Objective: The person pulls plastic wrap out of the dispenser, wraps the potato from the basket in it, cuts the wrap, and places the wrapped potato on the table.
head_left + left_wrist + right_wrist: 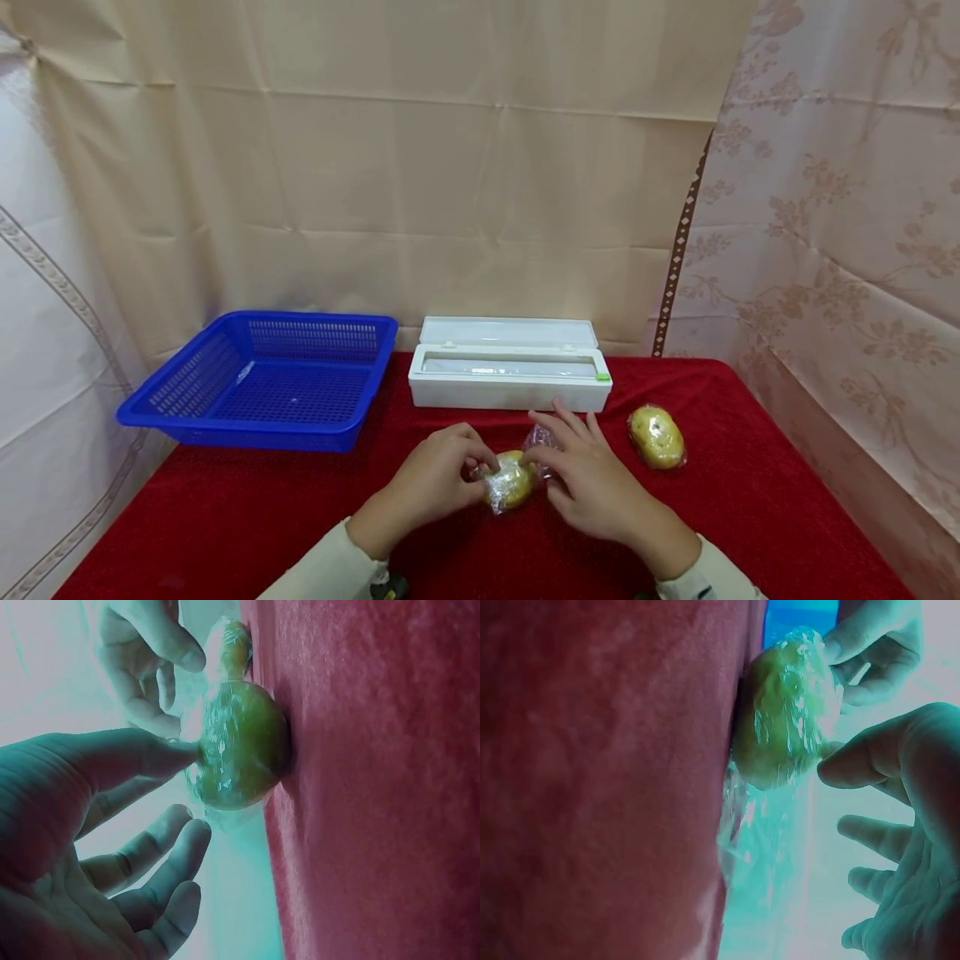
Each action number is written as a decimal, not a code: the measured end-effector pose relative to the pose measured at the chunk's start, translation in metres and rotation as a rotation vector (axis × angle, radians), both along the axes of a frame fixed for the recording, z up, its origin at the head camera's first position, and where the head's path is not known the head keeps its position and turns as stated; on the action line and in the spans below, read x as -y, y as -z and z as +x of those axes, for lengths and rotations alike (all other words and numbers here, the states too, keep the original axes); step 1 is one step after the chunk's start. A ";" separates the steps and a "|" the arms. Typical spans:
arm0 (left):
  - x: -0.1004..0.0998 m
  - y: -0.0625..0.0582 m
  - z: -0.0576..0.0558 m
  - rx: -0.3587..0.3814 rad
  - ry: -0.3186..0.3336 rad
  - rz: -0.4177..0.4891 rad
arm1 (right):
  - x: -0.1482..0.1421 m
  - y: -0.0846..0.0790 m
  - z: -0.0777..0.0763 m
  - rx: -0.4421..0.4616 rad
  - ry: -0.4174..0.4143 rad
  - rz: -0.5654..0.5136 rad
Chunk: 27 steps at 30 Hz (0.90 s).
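A yellow potato point(510, 483) in shiny plastic wrap lies on the red cloth between both hands. My left hand point(435, 477) pinches its left end with thumb and index finger; in the left wrist view that thumb point(169, 756) meets the wrapped top and the other fingers stay loose. From the right, my right hand point(592, 479) touches the potato with its index fingertip, the remaining fingers spread. A loose tail of plastic wrap point(538, 440) trails off the right end beneath these fingers. Another wrapped potato point(657, 437) sits to the right of my right hand.
Behind the hands stands a white cling film box point(510, 393), its lid raised and a film roll inside. A blue plastic basket point(352, 408) stands at the back left. Red cloth point(750, 517) covers the table; curtains hang behind and at both sides.
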<state>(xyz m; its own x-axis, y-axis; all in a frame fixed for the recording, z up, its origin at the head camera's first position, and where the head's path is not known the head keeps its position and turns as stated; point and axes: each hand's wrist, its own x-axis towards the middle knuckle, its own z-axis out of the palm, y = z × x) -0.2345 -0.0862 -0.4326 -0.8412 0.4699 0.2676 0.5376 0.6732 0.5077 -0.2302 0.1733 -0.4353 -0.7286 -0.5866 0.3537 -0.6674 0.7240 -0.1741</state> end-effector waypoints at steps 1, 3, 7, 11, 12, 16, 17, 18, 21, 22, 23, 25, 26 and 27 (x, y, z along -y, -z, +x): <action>0.000 0.000 0.000 0.002 -0.004 0.000 | -0.001 -0.001 0.000 0.005 0.001 0.002; 0.001 0.000 0.000 -0.002 -0.009 -0.005 | -0.002 -0.003 0.001 0.013 0.006 0.011; 0.000 0.001 -0.001 -0.041 -0.015 -0.047 | -0.005 -0.006 0.000 0.051 -0.004 0.018; 0.000 0.001 -0.001 -0.068 -0.023 -0.114 | -0.007 -0.009 0.000 0.131 -0.031 0.000; 0.000 0.001 -0.001 -0.071 -0.022 -0.130 | -0.008 -0.010 0.000 0.153 -0.036 -0.006; 0.000 0.000 0.000 -0.071 -0.022 -0.178 | -0.009 -0.010 0.000 0.221 -0.050 -0.023; 0.000 0.000 0.000 -0.072 -0.022 -0.185 | -0.010 -0.010 0.000 0.237 -0.054 -0.030; 0.000 0.000 0.000 -0.073 -0.027 -0.190 | -0.010 -0.010 0.000 0.251 -0.057 -0.038; -0.001 0.001 0.000 -0.077 -0.044 -0.198 | -0.010 -0.010 0.000 0.279 -0.079 -0.056; -0.001 0.001 0.000 -0.080 -0.049 -0.196 | -0.010 -0.010 0.000 0.281 -0.092 -0.062; -0.001 0.002 0.000 -0.086 -0.056 -0.193 | -0.010 -0.010 -0.001 0.287 -0.104 -0.067; -0.001 0.004 0.000 -0.111 -0.067 -0.180 | -0.010 -0.009 -0.001 0.289 -0.133 -0.070; -0.001 0.005 0.000 -0.125 -0.073 -0.168 | -0.010 -0.009 -0.001 0.291 -0.145 -0.071; -0.001 0.006 0.000 -0.142 -0.079 -0.155 | -0.011 -0.009 -0.002 0.289 -0.155 -0.068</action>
